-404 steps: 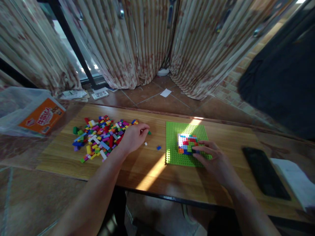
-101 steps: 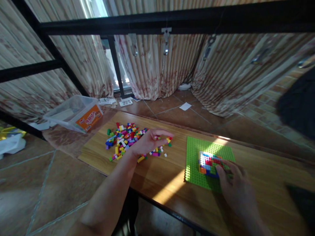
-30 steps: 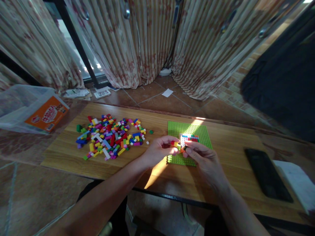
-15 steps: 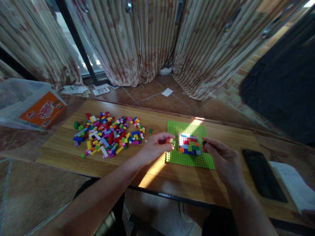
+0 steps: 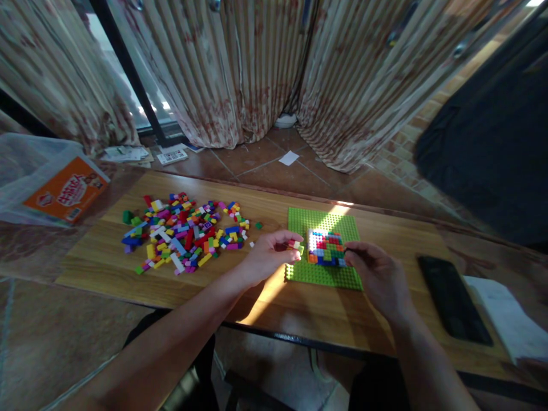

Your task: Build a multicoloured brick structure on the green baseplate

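Note:
A green baseplate (image 5: 323,274) lies on the wooden table (image 5: 299,308), with a small multicoloured brick build (image 5: 325,248) standing on it. My left hand (image 5: 268,256) hovers at the plate's left edge, fingers pinched on a few small bricks (image 5: 295,245), red and yellow among them. My right hand (image 5: 377,274) rests at the build's right side, thumb and forefinger pinched on a tiny dark brick (image 5: 346,251) held against the build. A pile of loose coloured bricks (image 5: 184,231) is spread over the table's left part.
A clear plastic box with an orange label (image 5: 55,185) sits off the table's left end. A black phone (image 5: 454,308) and a white pad (image 5: 505,317) lie at the right. Curtains (image 5: 257,68) hang behind, and a dark cloth (image 5: 492,137) hangs at the right.
My right hand has moved left, bringing its small dark brick up against the build. My left hand stays at the plate's left edge with its bricks.

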Action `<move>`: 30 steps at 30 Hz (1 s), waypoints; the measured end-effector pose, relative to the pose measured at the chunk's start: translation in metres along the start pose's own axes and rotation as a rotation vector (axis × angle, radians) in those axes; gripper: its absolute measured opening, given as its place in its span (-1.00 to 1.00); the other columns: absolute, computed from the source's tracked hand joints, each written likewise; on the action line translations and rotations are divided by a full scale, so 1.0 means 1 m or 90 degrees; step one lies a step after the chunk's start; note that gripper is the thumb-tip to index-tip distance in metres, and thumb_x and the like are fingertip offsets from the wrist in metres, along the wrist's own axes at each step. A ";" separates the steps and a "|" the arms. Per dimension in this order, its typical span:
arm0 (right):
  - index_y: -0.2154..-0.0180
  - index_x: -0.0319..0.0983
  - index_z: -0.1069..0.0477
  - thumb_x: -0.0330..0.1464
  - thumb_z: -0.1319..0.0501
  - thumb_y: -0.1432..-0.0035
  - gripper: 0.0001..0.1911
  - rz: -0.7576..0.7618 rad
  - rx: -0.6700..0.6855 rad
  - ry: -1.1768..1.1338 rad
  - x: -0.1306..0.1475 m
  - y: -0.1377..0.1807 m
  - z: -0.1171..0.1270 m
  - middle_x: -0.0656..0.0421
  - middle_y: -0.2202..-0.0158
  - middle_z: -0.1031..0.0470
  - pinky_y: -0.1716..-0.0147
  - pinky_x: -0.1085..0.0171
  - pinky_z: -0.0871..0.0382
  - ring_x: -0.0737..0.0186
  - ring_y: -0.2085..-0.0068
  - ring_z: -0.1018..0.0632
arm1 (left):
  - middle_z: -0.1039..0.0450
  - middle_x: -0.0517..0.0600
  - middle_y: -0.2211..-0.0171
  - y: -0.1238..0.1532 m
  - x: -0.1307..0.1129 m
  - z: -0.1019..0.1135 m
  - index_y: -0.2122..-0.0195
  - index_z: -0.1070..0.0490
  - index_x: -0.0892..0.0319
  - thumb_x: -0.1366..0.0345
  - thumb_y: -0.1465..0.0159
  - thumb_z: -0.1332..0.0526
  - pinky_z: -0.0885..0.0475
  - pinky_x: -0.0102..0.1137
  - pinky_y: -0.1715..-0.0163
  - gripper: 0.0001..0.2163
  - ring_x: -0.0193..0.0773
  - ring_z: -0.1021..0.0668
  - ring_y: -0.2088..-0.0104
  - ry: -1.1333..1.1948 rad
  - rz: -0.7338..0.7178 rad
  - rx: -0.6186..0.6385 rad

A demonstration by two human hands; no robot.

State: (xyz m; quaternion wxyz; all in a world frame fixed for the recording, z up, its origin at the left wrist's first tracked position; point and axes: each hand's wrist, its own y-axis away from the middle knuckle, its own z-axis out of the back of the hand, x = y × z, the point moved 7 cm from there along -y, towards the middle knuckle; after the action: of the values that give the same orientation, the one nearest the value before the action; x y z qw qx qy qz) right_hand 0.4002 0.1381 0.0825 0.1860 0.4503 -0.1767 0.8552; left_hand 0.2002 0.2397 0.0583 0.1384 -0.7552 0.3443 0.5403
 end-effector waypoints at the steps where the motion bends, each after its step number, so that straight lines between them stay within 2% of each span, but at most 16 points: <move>1: 0.20 -0.22 -0.50 -0.20 -0.26 -0.13 -0.74 -0.001 0.007 0.000 0.000 0.001 -0.001 0.12 0.31 -0.57 0.27 0.18 -0.46 0.20 0.31 -0.56 | -0.40 -0.10 0.44 0.000 0.000 0.000 0.22 -0.49 0.24 0.46 -0.01 -0.32 -0.34 -0.48 0.41 -0.74 -0.44 -0.44 0.44 -0.001 0.001 0.000; 5: 0.23 -0.20 -0.50 -0.22 -0.26 -0.15 -0.79 0.042 0.028 0.050 0.006 0.004 -0.006 0.11 0.28 -0.59 0.23 0.16 -0.47 0.17 0.27 -0.58 | -0.41 -0.10 0.44 0.000 -0.001 -0.002 0.23 -0.48 0.25 0.48 -0.02 -0.31 -0.33 -0.48 0.40 -0.75 -0.44 -0.44 0.44 0.004 0.007 -0.002; 11: 0.31 -0.14 -0.55 -0.27 -0.26 -0.16 -0.88 0.173 0.033 0.074 0.023 0.007 -0.017 0.14 0.19 -0.53 0.14 0.15 -0.44 0.17 0.15 -0.54 | -0.41 -0.11 0.45 0.000 0.001 -0.002 0.22 -0.47 0.26 0.49 -0.03 -0.29 -0.33 -0.49 0.39 -0.75 -0.44 -0.46 0.44 -0.008 0.018 -0.005; 18: 0.31 -0.08 -0.59 -0.25 -0.30 -0.13 -0.90 0.139 0.065 0.068 0.011 0.008 -0.026 0.17 0.25 -0.50 0.17 0.14 -0.40 0.19 0.21 -0.52 | -0.41 -0.11 0.43 0.000 0.000 -0.001 0.21 -0.47 0.26 0.50 -0.03 -0.29 -0.34 -0.49 0.39 -0.74 -0.45 -0.45 0.44 -0.013 0.017 -0.008; 30: 0.33 -0.05 -0.61 -0.19 -0.30 -0.11 -0.86 0.148 0.035 0.131 0.004 0.008 -0.019 0.14 0.21 -0.50 0.11 0.06 -0.38 0.12 0.16 -0.50 | -0.40 -0.11 0.44 0.001 -0.001 -0.001 0.21 -0.46 0.26 0.50 -0.05 -0.28 -0.34 -0.48 0.39 -0.75 -0.43 -0.46 0.44 -0.024 0.018 -0.007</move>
State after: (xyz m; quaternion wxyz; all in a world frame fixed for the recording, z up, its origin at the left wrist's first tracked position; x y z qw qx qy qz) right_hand 0.3804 0.1410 0.0747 0.0904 0.3415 -0.1845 0.9172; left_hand 0.2002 0.2393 0.0599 0.1332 -0.7410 0.3491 0.5580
